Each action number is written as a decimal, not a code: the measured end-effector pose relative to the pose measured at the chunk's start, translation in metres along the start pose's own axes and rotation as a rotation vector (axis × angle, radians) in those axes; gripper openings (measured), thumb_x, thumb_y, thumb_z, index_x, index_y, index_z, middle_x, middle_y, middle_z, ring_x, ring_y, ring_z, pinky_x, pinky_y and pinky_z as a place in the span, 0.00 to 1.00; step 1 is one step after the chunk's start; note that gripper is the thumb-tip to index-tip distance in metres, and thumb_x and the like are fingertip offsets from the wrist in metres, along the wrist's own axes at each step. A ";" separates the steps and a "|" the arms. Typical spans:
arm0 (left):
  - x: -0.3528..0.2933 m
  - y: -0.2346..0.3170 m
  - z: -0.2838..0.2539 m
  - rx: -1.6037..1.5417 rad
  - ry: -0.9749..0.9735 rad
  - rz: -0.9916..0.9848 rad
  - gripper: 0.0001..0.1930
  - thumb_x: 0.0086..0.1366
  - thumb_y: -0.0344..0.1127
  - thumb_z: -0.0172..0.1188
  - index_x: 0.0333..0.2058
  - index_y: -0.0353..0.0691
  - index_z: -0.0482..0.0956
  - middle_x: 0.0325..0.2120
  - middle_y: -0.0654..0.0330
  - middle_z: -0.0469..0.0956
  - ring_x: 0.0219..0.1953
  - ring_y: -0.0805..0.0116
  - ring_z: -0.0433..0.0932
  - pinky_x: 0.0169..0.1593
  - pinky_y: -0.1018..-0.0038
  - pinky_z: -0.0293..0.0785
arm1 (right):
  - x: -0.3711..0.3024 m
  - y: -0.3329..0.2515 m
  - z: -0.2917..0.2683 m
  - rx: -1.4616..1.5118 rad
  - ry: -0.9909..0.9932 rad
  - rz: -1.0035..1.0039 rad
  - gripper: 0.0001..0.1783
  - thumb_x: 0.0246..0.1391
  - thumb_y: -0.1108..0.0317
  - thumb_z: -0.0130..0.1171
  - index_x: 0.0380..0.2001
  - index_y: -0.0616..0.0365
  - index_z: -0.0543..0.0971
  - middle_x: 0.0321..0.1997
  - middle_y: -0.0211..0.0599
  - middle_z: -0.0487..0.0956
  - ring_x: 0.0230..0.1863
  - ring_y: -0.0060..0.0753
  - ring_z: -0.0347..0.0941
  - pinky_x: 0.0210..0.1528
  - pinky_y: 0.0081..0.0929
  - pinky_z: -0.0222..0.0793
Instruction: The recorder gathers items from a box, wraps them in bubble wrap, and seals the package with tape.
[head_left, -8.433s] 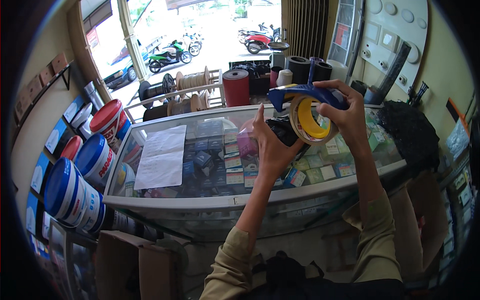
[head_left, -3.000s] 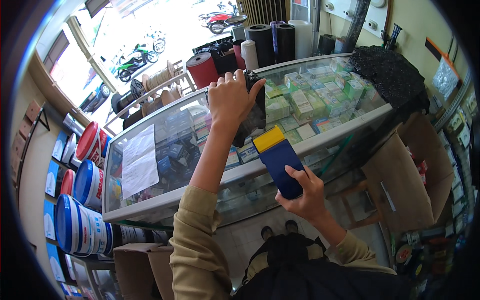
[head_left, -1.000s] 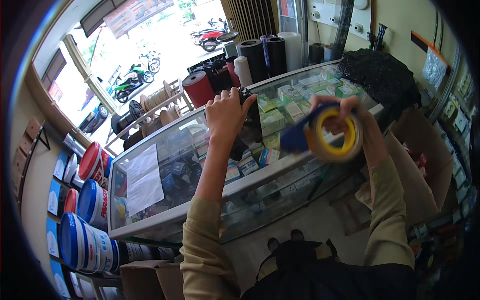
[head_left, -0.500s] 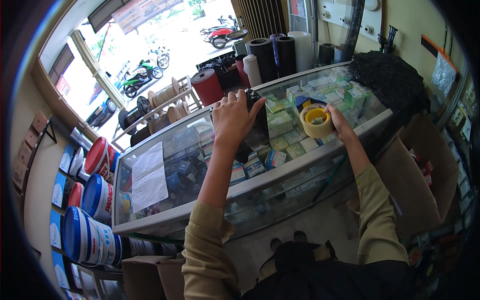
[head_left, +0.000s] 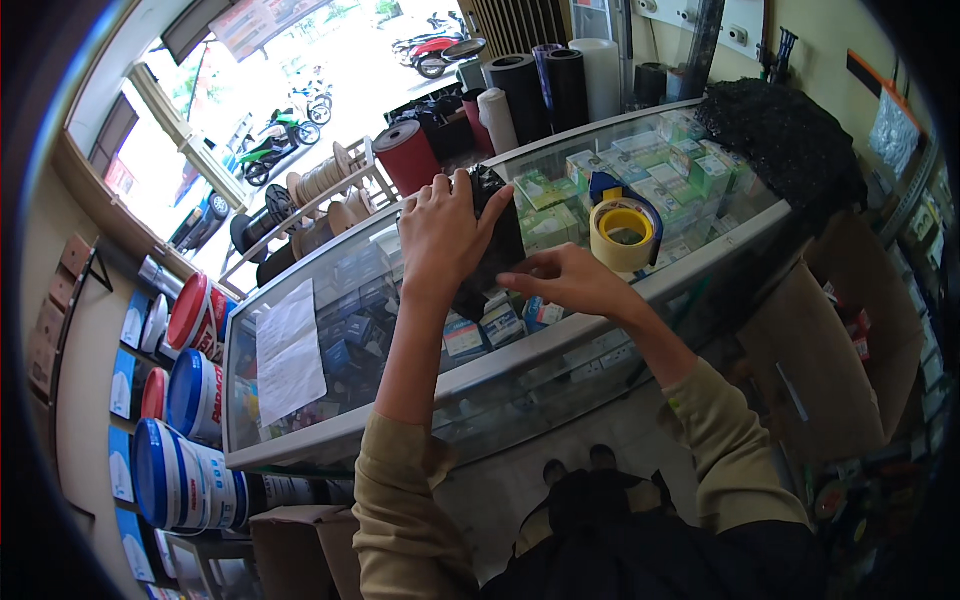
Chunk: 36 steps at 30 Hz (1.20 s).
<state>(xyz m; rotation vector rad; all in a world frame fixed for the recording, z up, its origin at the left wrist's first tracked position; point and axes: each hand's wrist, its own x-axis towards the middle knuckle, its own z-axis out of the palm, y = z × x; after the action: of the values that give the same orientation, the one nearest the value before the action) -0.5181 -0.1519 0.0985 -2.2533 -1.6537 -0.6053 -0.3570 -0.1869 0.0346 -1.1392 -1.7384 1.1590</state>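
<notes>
My left hand grips a black wrapped package that stands on the glass counter top. My right hand touches the lower front of that same package with its fingertips. Just right of my hands sits a tape dispenser, blue with a yellow-and-tan roll of tape, resting on the glass by itself.
A white paper sheet lies on the counter's left part. Small boxes fill the case under the glass. Dark and white rolls stand at the back, a black mesh heap at the right end. Paint buckets stack at the left, cardboard boxes at the right.
My right hand set the tape dispenser down on the glass, let go of it and moved left to the black package. My left hand stayed on the package.
</notes>
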 end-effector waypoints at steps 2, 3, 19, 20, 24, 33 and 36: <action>0.000 0.001 0.000 -0.002 -0.003 0.005 0.33 0.64 0.63 0.42 0.42 0.33 0.73 0.37 0.48 0.75 0.45 0.53 0.75 0.51 0.60 0.66 | 0.006 0.005 0.003 0.064 -0.118 0.067 0.23 0.53 0.51 0.60 0.31 0.65 0.81 0.26 0.33 0.80 0.25 0.18 0.72 0.28 0.18 0.66; 0.001 0.002 0.000 -0.008 -0.003 0.012 0.33 0.64 0.63 0.42 0.42 0.33 0.73 0.37 0.48 0.75 0.45 0.52 0.75 0.51 0.60 0.66 | 0.010 0.012 0.004 0.132 -0.145 0.036 0.20 0.53 0.53 0.60 0.30 0.64 0.81 0.25 0.33 0.80 0.26 0.18 0.72 0.27 0.17 0.65; 0.005 -0.008 -0.001 -0.001 -0.096 0.037 0.32 0.65 0.63 0.39 0.42 0.34 0.70 0.35 0.48 0.76 0.45 0.51 0.75 0.50 0.56 0.64 | 0.004 0.014 0.015 0.123 0.022 -0.006 0.16 0.49 0.58 0.64 0.27 0.63 0.82 0.20 0.34 0.80 0.23 0.18 0.75 0.27 0.17 0.67; 0.005 -0.009 -0.001 0.001 -0.086 0.044 0.32 0.65 0.63 0.39 0.42 0.34 0.70 0.35 0.48 0.76 0.45 0.51 0.75 0.51 0.56 0.64 | 0.006 0.016 0.017 0.125 0.022 0.000 0.16 0.49 0.58 0.64 0.27 0.63 0.82 0.20 0.34 0.80 0.23 0.18 0.75 0.27 0.17 0.67; 0.005 -0.007 -0.001 -0.009 -0.095 0.031 0.32 0.65 0.63 0.39 0.42 0.34 0.70 0.36 0.47 0.76 0.45 0.50 0.75 0.52 0.56 0.63 | 0.016 0.028 0.027 -0.035 0.154 -0.126 0.15 0.50 0.58 0.63 0.24 0.62 0.82 0.18 0.30 0.79 0.21 0.15 0.72 0.24 0.17 0.63; 0.007 -0.007 0.002 0.027 -0.040 0.060 0.34 0.63 0.64 0.42 0.42 0.33 0.73 0.36 0.48 0.76 0.43 0.53 0.76 0.46 0.62 0.70 | 0.030 0.030 0.037 -0.277 0.354 -0.125 0.19 0.46 0.48 0.63 0.20 0.54 0.82 0.17 0.32 0.78 0.22 0.35 0.77 0.27 0.30 0.69; 0.006 -0.007 -0.001 0.036 -0.067 0.027 0.33 0.63 0.64 0.42 0.42 0.33 0.72 0.37 0.47 0.76 0.43 0.53 0.76 0.46 0.62 0.70 | 0.026 0.027 0.036 -0.487 0.392 -0.043 0.22 0.42 0.45 0.65 0.20 0.55 0.82 0.15 0.32 0.77 0.21 0.35 0.76 0.27 0.29 0.69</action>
<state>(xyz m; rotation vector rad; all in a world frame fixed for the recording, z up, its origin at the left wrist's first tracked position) -0.5233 -0.1455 0.1021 -2.2894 -1.6488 -0.4952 -0.3910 -0.1675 0.0002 -1.4876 -1.7586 0.4426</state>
